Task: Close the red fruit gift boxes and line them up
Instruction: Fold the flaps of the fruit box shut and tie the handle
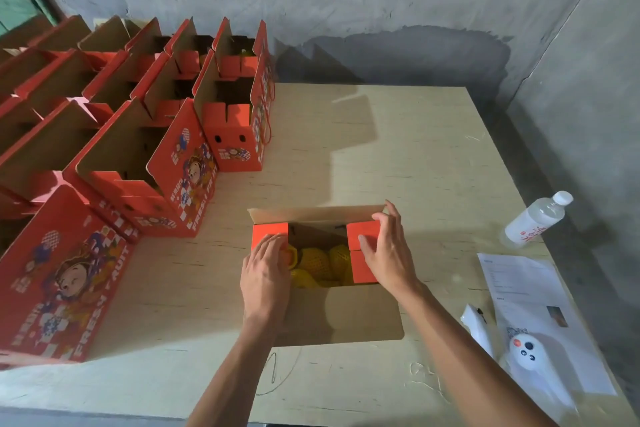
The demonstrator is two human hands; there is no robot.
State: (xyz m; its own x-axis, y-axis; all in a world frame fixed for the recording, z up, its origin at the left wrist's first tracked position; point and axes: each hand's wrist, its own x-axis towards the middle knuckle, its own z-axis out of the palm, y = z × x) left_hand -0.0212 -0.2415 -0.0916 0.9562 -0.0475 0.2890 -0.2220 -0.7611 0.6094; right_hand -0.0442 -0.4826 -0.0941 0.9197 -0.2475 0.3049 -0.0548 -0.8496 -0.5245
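An open red fruit gift box (341, 314) stands on the table right in front of me, its long brown flaps spread toward the wall and toward me. Yellow fruit in foam netting (317, 265) shows inside. My left hand (265, 279) presses flat on the left red side flap (269, 232), folding it inward. My right hand (389, 253) presses with straight fingers on the right red side flaps (362, 230). Several more red gift boxes (145, 163) stand open in rows at the left, with cartoon print and "FRESH FRUIT" lettering.
A plastic water bottle (535, 218) lies near the table's right edge. Printed paper sheets (526, 291), a white packet (479, 326) and a small white device with buttons (526, 350) lie at the right front. Bare plywood table (398, 149) stretches behind the box to the concrete wall.
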